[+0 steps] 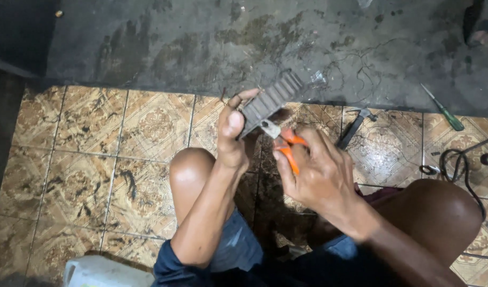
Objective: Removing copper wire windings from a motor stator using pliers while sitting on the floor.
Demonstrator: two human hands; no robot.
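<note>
Bare knees (193,170), L hand (231,139) fingers gripping ribbed grey block (270,101), R hand (318,172) clamping orange-handled pliers (283,141)

a dark grey ribbed metal block (270,102), matt and finned along one face, sits in the left hand (232,133). the right hand (314,172) grips pliers with glossy orange plastic handles (289,149) and dull bare steel tips. the floor of brown patterned ceramic tiles (95,154) looks smooth and slightly shiny, streaked with dark grime. beyond it lies rough, stained grey concrete (228,42). a screwdriver with a green plastic handle (449,117) and a steel-headed hammer (355,125) lie on the tiles, near a black rubbery cable (459,165).
</note>
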